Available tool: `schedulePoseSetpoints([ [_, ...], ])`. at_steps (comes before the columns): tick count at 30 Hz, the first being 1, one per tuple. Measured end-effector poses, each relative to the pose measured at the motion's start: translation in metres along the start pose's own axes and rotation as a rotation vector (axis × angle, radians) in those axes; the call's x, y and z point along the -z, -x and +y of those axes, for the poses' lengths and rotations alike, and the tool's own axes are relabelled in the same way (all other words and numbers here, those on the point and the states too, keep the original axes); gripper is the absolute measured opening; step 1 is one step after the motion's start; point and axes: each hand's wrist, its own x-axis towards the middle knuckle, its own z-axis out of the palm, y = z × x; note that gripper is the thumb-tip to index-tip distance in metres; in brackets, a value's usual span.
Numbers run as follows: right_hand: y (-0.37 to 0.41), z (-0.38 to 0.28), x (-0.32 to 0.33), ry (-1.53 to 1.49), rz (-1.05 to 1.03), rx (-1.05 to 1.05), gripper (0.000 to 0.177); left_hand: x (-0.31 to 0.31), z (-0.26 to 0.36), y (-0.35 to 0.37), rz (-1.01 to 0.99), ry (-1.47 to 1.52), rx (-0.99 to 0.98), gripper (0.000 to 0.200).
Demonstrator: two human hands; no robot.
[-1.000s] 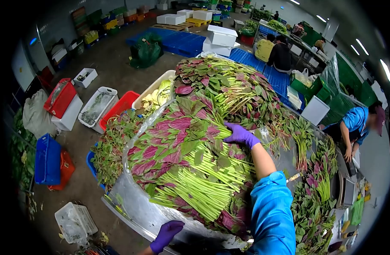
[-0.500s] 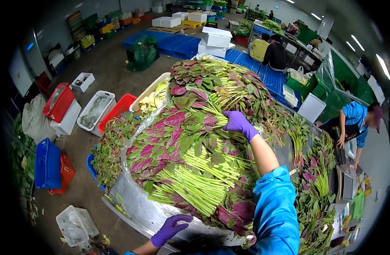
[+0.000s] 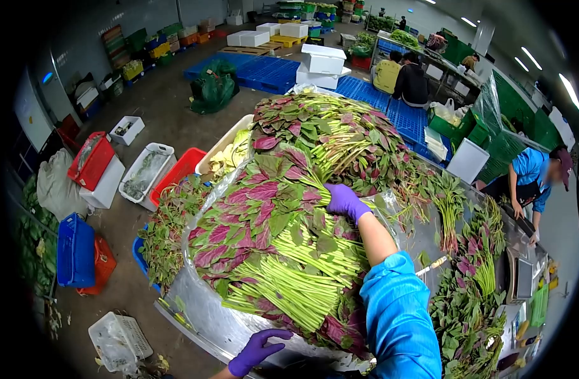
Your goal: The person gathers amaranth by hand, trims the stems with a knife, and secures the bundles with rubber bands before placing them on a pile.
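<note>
My right hand (image 3: 347, 202), in a purple glove, is closed around the stems of a bunch of red amaranth (image 3: 313, 179), its leaves spreading to the left. Underneath lies a broad heap of green and purple amaranth leaves (image 3: 223, 237), with pale green stems (image 3: 283, 290) laid side by side on the near part. My left hand (image 3: 258, 354), gloved in purple too, hovers by the near edge of the metal table (image 3: 217, 331). Its fingers are apart and nothing is in them.
More amaranth (image 3: 340, 120) is piled at the far end, and loose bunches (image 3: 450, 211) lie along the right. A knife-like tool with a white handle (image 3: 430, 266) rests on the metal. A co-worker (image 3: 529, 180) stands at right. Crates, including a blue one (image 3: 76, 252), stand on the floor at left.
My right hand has shifted slightly left and downward with the amaranth stems in it. My left hand has moved a little right and down. The view has turned slightly.
</note>
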Motion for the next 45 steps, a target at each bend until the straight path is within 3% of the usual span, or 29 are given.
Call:
schedulePoseSetpoints([
  [3,0.001,-0.007,0.011,0.128,0.065,-0.099,0.062,0.003,0.024,0.0,-0.104,0.014,-0.056,0.037],
  [6,0.006,-0.01,0.027,0.131,0.204,-0.066,0.062,0.007,0.078,-0.022,-0.235,0.14,-0.094,0.039],
  [7,0.009,-0.011,0.031,0.129,0.249,-0.056,0.062,0.009,0.081,-0.046,-0.254,0.143,-0.264,0.037],
  [11,0.028,-0.029,0.052,0.123,0.215,-0.109,0.065,-0.023,0.133,-0.163,-0.207,0.444,-0.326,0.049],
  [15,0.05,-0.038,0.05,0.051,0.264,-0.046,0.058,-0.029,0.12,-0.293,0.073,0.705,-0.172,0.042],
  [16,0.058,-0.04,0.046,0.107,0.319,-0.037,0.054,-0.036,0.114,-0.309,0.083,0.84,-0.269,0.04],
  [18,0.07,-0.04,0.035,0.178,0.331,0.06,0.064,-0.048,0.102,-0.328,0.061,1.054,-0.496,0.036],
  [19,0.076,-0.04,0.029,0.186,0.306,0.079,0.069,-0.047,0.1,-0.324,0.006,1.148,-0.403,0.035],
  [21,0.092,-0.048,0.025,0.262,0.255,0.093,0.084,-0.043,0.098,-0.309,0.004,1.177,-0.398,0.034],
  [25,0.128,-0.084,0.04,0.285,0.385,0.215,0.087,-0.027,0.082,-0.265,-0.099,1.211,-0.408,0.038],
  [26,0.144,-0.102,0.05,0.247,0.392,0.27,0.089,-0.035,0.103,-0.23,-0.232,1.221,-0.507,0.043],
  [27,0.162,-0.123,0.064,0.169,0.344,0.301,0.094,-0.038,0.109,-0.196,-0.226,1.21,-0.498,0.043],
  [29,0.191,-0.146,0.07,-0.1,0.245,0.356,0.104,-0.032,0.109,-0.138,0.227,-0.092,-0.506,0.054],
  [31,0.223,-0.169,0.072,-0.139,0.366,0.396,0.107,-0.03,0.114,-0.105,-0.238,0.572,-0.693,0.062],
  [32,0.241,-0.181,0.076,-0.2,0.128,0.274,0.108,-0.054,0.115,-0.084,-0.294,0.711,-0.828,0.064],
  [33,0.258,-0.189,0.074,-0.258,-0.119,0.153,0.109,-0.062,0.101,-0.059,0.113,0.754,-0.575,0.067],
  [34,0.272,-0.186,0.045,-0.284,-0.021,0.258,0.097,-0.071,0.094,-0.037,0.134,0.756,-0.558,0.067],
  [35,0.286,-0.185,0.021,-0.305,-0.042,0.256,0.097,-0.081,0.088,-0.014,0.029,0.793,-0.608,0.056],
  [36,0.3,-0.185,-0.002,-0.333,-0.087,0.269,0.083,-0.088,0.078,0.007,-0.071,0.828,-0.658,0.047],
  [38,0.335,-0.203,-0.009,-0.554,-0.261,0.24,0.055,-0.095,0.054,0.04,0.006,0.912,-0.544,0.043],
  [41,0.374,-0.209,-0.021,-0.758,-0.511,0.192,0.06,-0.115,0.027,0.07,0.205,1.007,-0.354,0.035],
  [43,0.388,-0.21,-0.025,-1.016,-0.715,0.05,0.055,-0.113,-0.003,0.068,0.153,1.131,-0.252,0.041],
  [45,0.399,-0.19,-0.073,-1.341,-0.836,-0.093,0.047,-0.133,-0.009,0.062,0.019,1.22,-0.192,0.051],
])
